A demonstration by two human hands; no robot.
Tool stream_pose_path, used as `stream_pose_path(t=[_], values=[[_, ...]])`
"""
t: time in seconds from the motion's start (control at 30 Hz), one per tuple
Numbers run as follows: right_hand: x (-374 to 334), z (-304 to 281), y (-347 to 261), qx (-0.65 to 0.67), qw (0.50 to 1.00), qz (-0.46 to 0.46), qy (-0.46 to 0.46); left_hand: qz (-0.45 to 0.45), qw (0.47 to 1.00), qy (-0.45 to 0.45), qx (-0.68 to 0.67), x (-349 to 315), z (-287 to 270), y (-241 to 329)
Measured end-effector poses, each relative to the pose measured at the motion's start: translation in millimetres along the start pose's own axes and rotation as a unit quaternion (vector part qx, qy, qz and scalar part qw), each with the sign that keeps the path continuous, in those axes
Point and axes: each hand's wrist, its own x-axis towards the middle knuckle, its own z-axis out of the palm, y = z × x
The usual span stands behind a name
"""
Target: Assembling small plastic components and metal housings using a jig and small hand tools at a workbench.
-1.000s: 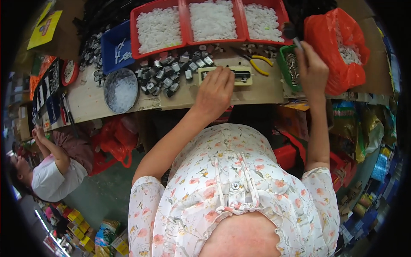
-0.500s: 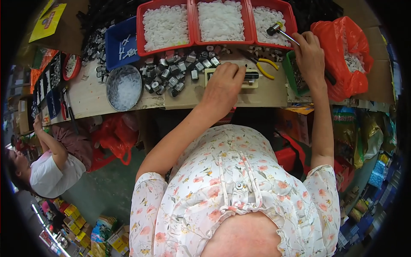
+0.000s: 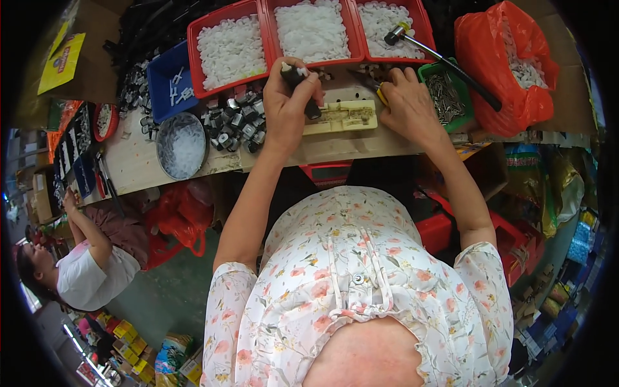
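Note:
My left hand [image 3: 287,109] is closed around a dark, elongated black part [image 3: 300,84], raised at the left end of a pale cream fixture block [image 3: 345,116]. The block lies on the workbench with its recess exposed and a few small dark bits near it. At the block's right side, my right hand [image 3: 411,106] has its fingers around the yellow handle of pliers [image 3: 383,95], whose dark jaws point to the far left. A small hammer [image 3: 445,62] with a black grip lies across the red tray's edge and the green bin.
Three joined red trays [image 3: 267,39] hold white plastic pieces. Left are a blue bin [image 3: 155,84], a metal bowl [image 3: 205,147] and a heap of black-and-silver parts [image 3: 235,122]. A green bin [image 3: 465,72] of metal pins and a red bag [image 3: 477,39] stand right. Another person [image 3: 97,271] sits left.
My right hand has let go of the hammer and moved left to the pliers. The black part has come out of the fixture block, lifted up and left in my left hand.

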Motion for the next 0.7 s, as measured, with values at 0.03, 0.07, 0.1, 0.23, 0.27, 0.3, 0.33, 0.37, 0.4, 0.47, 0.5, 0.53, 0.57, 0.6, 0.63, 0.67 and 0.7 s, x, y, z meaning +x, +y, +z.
stream_pose_path(t=[0.03, 0.07, 0.1, 0.23, 0.27, 0.3, 0.33, 0.37, 0.4, 0.47, 0.5, 0.53, 0.57, 0.6, 0.63, 0.67, 0.7], values=[[0.5, 3.6, -0.1, -0.033, 0.999, 0.004, 0.019, 0.018, 1.000, 0.011, 0.008, -1.5, 3.1, -0.2], [0.1, 7.7, 1.7, -0.033, 0.999, 0.005, 0.019, 0.018, 1.000, 0.011, 0.008, -2.9, 5.3, 0.0], [-0.8, 12.0, 4.4, -0.039, 0.999, 0.008, 0.034, 0.030, 0.999, 0.030, 0.013, -4.2, 7.6, 0.1], [-3.7, 10.3, -0.8, -0.036, 0.998, 0.032, 0.046, 0.080, 0.995, 0.066, 0.008, -17.0, 19.8, 15.6], [-4.2, 8.7, -1.5, -0.037, 0.998, 0.031, 0.044, 0.100, 0.991, 0.072, 0.044, -22.5, 19.0, 17.0], [-4.6, 6.9, -1.2, -0.020, 0.998, 0.033, 0.053, 0.099, 0.992, 0.072, 0.043, -25.2, 15.4, 9.5], [-5.5, 4.6, -1.3, -0.003, 0.998, 0.034, 0.061, 0.164, 0.968, 0.055, 0.182, -28.4, 9.9, -4.7], [-4.8, 1.2, -1.3, -0.003, 0.998, 0.033, 0.061, 0.227, 0.920, 0.037, 0.318, -28.0, 8.5, -10.7], [-5.5, -3.5, -2.5, 0.024, 0.997, 0.030, 0.069, 0.217, 0.928, 0.033, 0.301, -33.2, 10.0, -13.8], [-6.9, -14.8, -6.2, 0.051, 0.995, 0.026, 0.078, 0.211, 0.935, 0.043, 0.281, -31.1, 11.9, -15.1], [-7.7, -21.9, -8.7, 0.103, 0.990, 0.021, 0.093, 0.204, 0.942, 0.051, 0.260, -30.0, 13.2, -14.0], [-9.1, -29.2, -11.7, 0.156, 0.982, 0.016, 0.109, 0.205, 0.942, 0.053, 0.261, -30.9, 14.5, -11.2], [-12.4, -37.1, -15.3, 0.156, 0.981, 0.017, 0.110, 0.178, 0.942, 0.045, 0.281, -32.3, 16.3, -6.7], [-15.9, -45.3, -19.9, 0.181, 0.976, -0.012, 0.119, 0.152, 0.940, 0.040, 0.302, -34.1, 17.5, -1.5], [-18.6, -52.0, -23.9, 0.206, 0.969, -0.041, 0.127, 0.152, 0.940, 0.041, 0.304, -35.7, 17.8, 4.3], [-20.3, -57.6, -27.5, 0.207, 0.969, -0.042, 0.128, 0.120, 0.946, 0.018, 0.301, -37.1, 17.8, 10.4], [-21.0, -62.1, -31.6, 0.193, 0.971, -0.074, 0.119, 0.087, 0.950, -0.005, 0.299, -38.3, 17.8, 14.3]])
